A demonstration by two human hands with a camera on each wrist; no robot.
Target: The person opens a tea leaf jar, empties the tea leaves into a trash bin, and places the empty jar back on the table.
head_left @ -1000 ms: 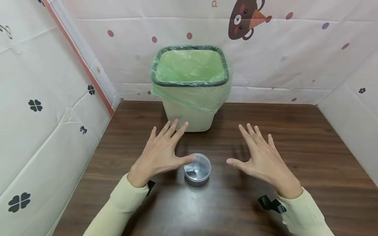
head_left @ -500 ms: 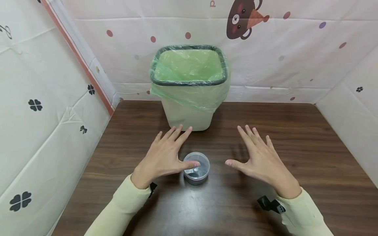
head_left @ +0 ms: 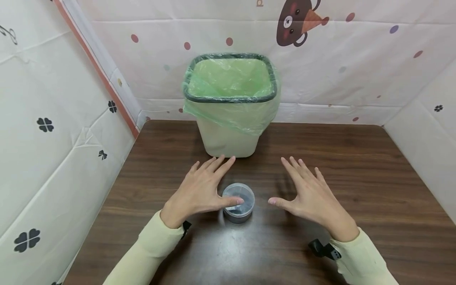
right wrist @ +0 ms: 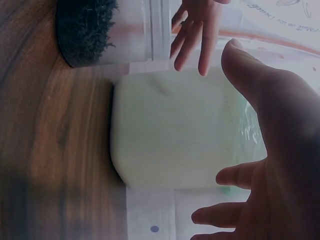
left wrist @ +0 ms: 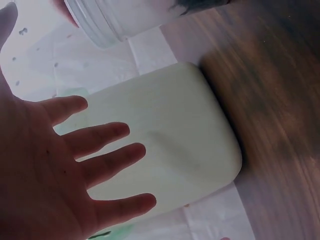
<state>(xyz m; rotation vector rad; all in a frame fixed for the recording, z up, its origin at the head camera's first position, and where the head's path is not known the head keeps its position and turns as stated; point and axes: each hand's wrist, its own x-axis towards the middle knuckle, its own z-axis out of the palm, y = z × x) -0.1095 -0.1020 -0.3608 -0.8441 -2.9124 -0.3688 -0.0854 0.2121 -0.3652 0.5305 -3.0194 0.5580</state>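
A clear round jar (head_left: 240, 192) with a lid stands upright on the table, between my hands. Dark, shredded, leaf-like stuff (right wrist: 89, 32) fills its lower part in the right wrist view. My left hand (head_left: 203, 190) hovers palm down at the jar's left, fingers spread and straight; its thumb overlaps the lid in the head view. To the jar's right, apart from it, my right hand (head_left: 309, 193) is held with fingers extended and thumb pointing toward the jar. Neither hand holds anything.
Behind the jar, a pale waste bin (head_left: 229, 140) with a dark rim and green plastic liner (head_left: 233, 77) stands at the back of the brown wooden table (head_left: 342, 146). Printed white cloths (head_left: 356, 59) hang at the back and sides.
My left hand has moved slightly right and toward me, its thumb now further across the lid. My right hand has shifted slightly left and toward me. The jar and bin stay put.
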